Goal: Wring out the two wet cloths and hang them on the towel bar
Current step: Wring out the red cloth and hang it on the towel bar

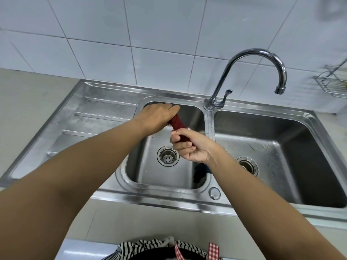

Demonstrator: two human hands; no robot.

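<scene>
A dark red cloth [178, 123], twisted into a tight rope, is held over the left basin of a steel double sink [169, 185]. My left hand [156, 116] grips its far end, knuckles up. My right hand [189, 145] is closed around its near end, a little lower and to the right. A dark blue cloth [200, 172] lies bunched in the left basin's near right corner, partly hidden under my right wrist. No towel bar is in view.
A curved chrome faucet [262, 59] rises from the divider, its spout over the right basin [272, 156], with no water running. A ribbed drainboard [78, 124] lies left. A wire rack [332, 83] hangs on the tiled wall, far right.
</scene>
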